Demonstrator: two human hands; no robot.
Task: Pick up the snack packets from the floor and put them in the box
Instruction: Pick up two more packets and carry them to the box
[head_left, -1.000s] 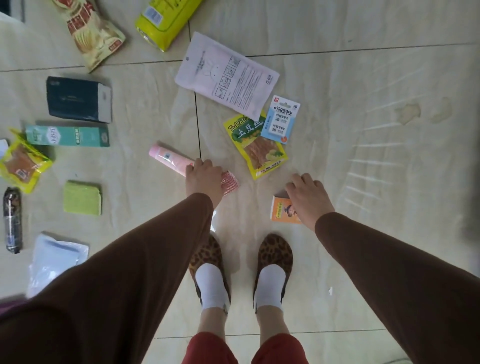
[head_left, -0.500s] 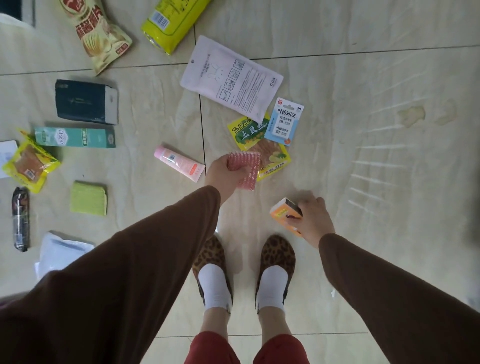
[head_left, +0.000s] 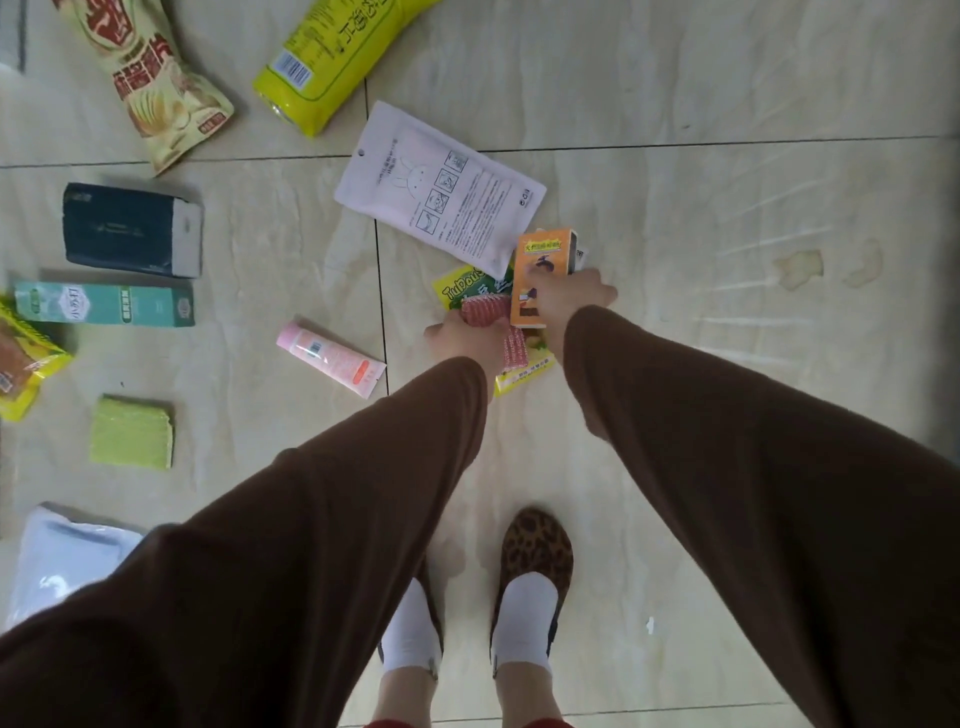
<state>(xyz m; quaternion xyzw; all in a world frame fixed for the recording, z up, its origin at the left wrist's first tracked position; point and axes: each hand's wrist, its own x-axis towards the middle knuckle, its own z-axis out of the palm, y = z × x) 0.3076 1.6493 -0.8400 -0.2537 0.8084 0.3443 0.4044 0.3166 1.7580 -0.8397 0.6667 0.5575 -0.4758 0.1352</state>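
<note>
Packets lie scattered over the tiled floor (head_left: 675, 364), most of them in the left and upper parts of the frame, and no box to fill is in view. Your left hand (head_left: 462, 343) is closed around a small red mesh-patterned packet (head_left: 485, 312), and your right hand (head_left: 566, 299) grips an orange carton (head_left: 540, 260) by its lower half, both held just above the green-and-yellow snack packet (head_left: 462, 283) at centre. That flat foil pouch looks light, limp and slick, so pinch it at a sealed edge rather than across the face. The big chip bag (head_left: 156, 88) at upper left is probably puffy and crushable; take it by the crimped end. With both hands full, you likely need to unload first
</note>
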